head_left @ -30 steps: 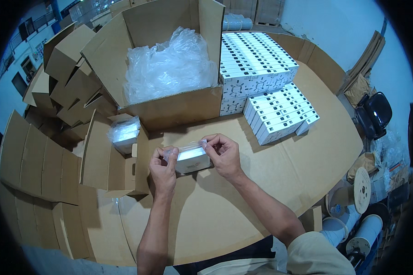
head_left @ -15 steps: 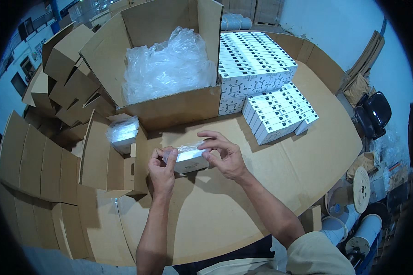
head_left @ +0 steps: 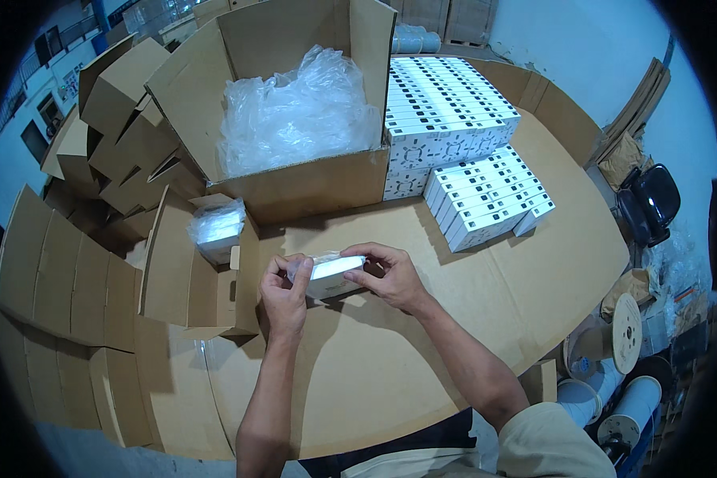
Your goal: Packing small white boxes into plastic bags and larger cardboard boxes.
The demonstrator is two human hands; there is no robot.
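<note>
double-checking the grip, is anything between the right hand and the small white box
Nothing solid visible: the right hand holds the right end of the small white box. Clear plastic shows along its far top edge; whether any is pinched under that hand can't be told.

Bare fingers (head_left: 300, 277), bare forearms (head_left: 472, 360), loose beige sleeve (head_left: 554, 442), dark cloth (head_left: 422, 438) below.
</note>
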